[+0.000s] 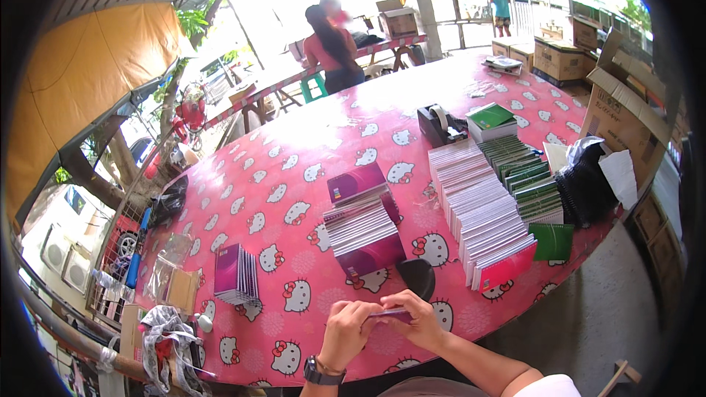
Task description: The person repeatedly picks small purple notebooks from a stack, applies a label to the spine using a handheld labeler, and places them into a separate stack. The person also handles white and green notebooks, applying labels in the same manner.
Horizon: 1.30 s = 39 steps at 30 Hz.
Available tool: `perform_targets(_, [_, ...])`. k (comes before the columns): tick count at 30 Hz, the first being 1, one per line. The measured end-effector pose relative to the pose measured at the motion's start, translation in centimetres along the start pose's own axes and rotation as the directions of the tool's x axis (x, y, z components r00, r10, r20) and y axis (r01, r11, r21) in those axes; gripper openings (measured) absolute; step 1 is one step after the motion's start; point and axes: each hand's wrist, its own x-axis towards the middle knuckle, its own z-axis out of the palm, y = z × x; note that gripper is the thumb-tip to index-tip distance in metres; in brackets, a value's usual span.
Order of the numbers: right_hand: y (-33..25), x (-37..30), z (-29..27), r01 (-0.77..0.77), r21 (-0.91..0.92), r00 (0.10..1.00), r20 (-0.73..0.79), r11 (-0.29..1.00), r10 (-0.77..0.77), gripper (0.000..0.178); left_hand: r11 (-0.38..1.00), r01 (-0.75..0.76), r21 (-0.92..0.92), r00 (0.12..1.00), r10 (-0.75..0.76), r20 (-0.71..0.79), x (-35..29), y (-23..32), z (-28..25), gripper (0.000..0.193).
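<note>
Close to the table's near edge, my left hand (348, 329) and my right hand (413, 323) meet around a thin purple notebook (398, 314). Fingers of both hands are closed on it, and they cover most of it. A dark watch sits on my left wrist. Just beyond my right hand lies a black rounded object (418, 277) whose kind I cannot make out. A row of purple notebooks (368, 239) lies past my hands, with another purple notebook (357, 182) at its far end. To the left stands a smaller stack of purple notebooks (237, 273).
A pink patterned cloth (276, 228) covers the table. On the right are long rows of red notebooks (507, 268) and green notebooks (518, 176), a black tape dispenser (441, 125) and a cardboard box (625, 110). A patterned cloth bundle (169, 338) sits at the left edge. People are farther back.
</note>
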Motion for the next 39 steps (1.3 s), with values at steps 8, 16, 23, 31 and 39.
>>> perform_targets(8, [-1.0,-0.6,1.2,-0.079,-0.055,0.996,-0.040,0.995,0.077,0.030,0.531,0.334,-0.779,0.795,-0.602,-0.070,-5.0,-0.7,2.0,0.023])
perform_targets(16, [-1.3,-2.0,2.2,-0.350,0.424,0.924,0.011,0.835,0.382,0.024,0.482,0.273,-0.833,0.872,-0.489,0.003,-6.7,-2.0,1.9,0.023])
perform_targets(23, [0.0,-1.3,3.1,-0.276,0.277,0.954,-0.036,0.920,0.297,0.019,0.959,0.282,0.010,0.798,-0.229,-0.558,-5.3,2.7,3.5,0.046])
perform_targets(31, [-6.1,1.4,-5.8,0.308,-0.382,0.948,0.045,0.871,-0.315,0.020,0.982,0.126,0.144,0.932,-0.068,-0.355,-3.8,1.8,3.2,0.037])
perform_targets(39, [-3.5,3.5,-34.1,-0.318,-0.880,0.830,-0.439,0.353,-0.345,0.012,0.995,0.066,0.072,0.940,-0.038,-0.340,-2.3,1.3,3.4,0.034])
